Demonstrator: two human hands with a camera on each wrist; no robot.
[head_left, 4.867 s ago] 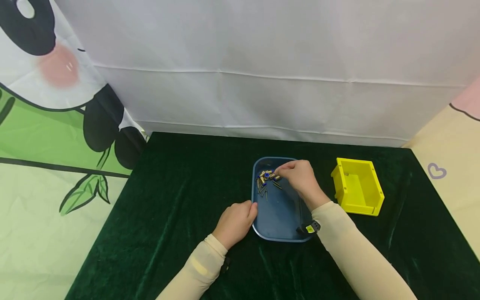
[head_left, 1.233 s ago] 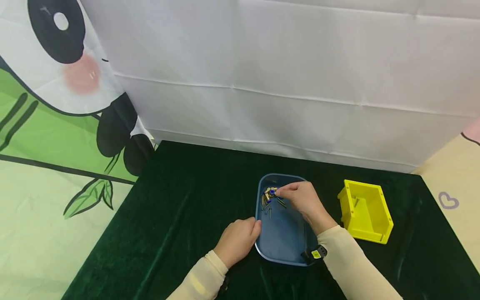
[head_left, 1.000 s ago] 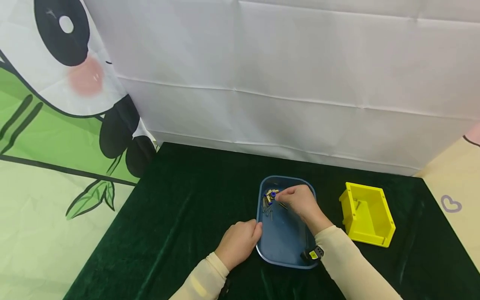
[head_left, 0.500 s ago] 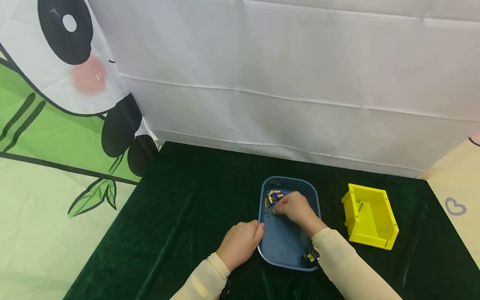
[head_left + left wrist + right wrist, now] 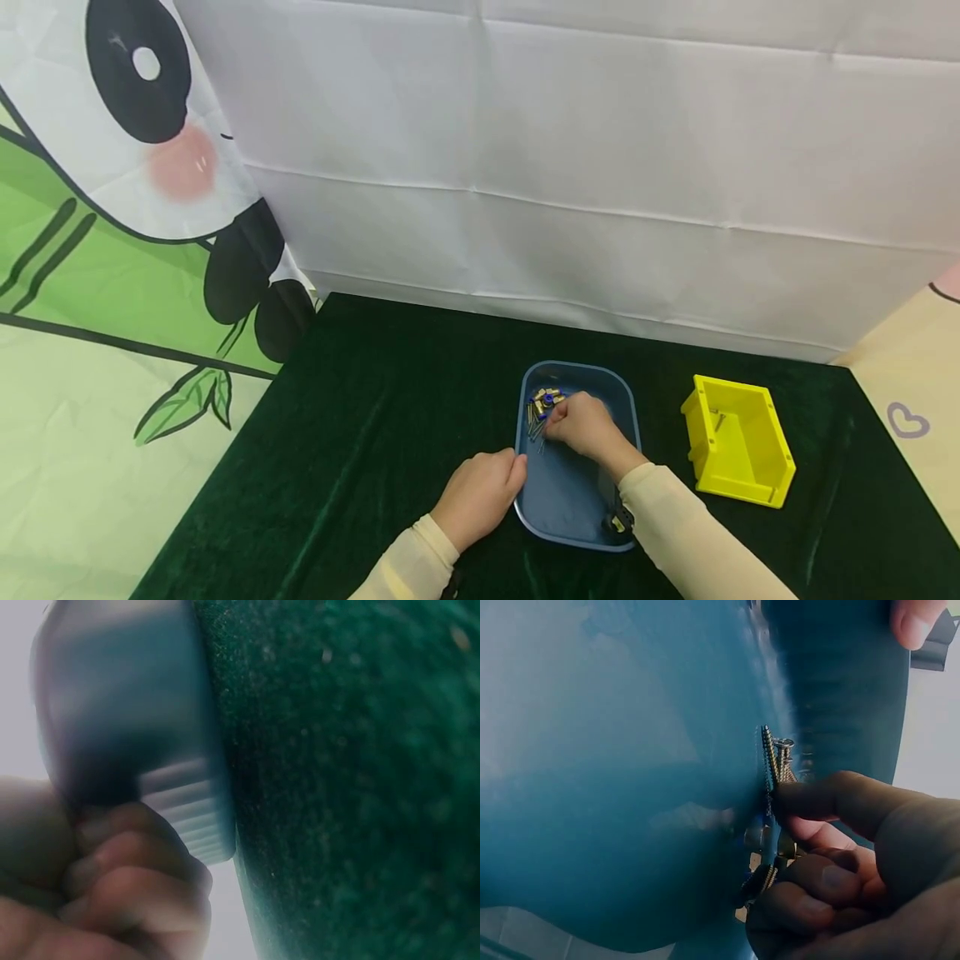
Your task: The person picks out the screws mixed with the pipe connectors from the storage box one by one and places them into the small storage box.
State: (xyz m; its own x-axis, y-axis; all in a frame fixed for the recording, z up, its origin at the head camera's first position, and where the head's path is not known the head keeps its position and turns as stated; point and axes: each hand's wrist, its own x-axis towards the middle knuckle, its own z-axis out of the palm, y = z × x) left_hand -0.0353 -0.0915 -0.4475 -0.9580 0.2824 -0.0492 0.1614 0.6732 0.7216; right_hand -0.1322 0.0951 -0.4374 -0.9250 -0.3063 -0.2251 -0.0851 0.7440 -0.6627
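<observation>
While the left hand (image 5: pixel 480 497) grips the left rim of the tray (image 5: pixel 562 504), the head view places the right hand (image 5: pixel 588 427) over the tray's floor, fingertips down at the screws (image 5: pixel 537 428). These lie loose toward the tray's far left part, with brass and blue fittings (image 5: pixel 547 400) heaped just beyond them. To the right of the tray, and apart from it, stands a yellow bin (image 5: pixel 742 450); at least one metal piece (image 5: pixel 720 422) lies in it. Tray and bin rest on green cloth (image 5: pixel 375 467); behind hangs a white sheet (image 5: pixel 525 100)

The left wrist view, partly blurred, records fingers curled together and clamped on the tray wall, with cloth alongside

The right wrist view records two digits close to one another, one tip touching the screws; whether they are clamped on one cannot be told. The other fingers are curled together and partly hide the fittings
</observation>
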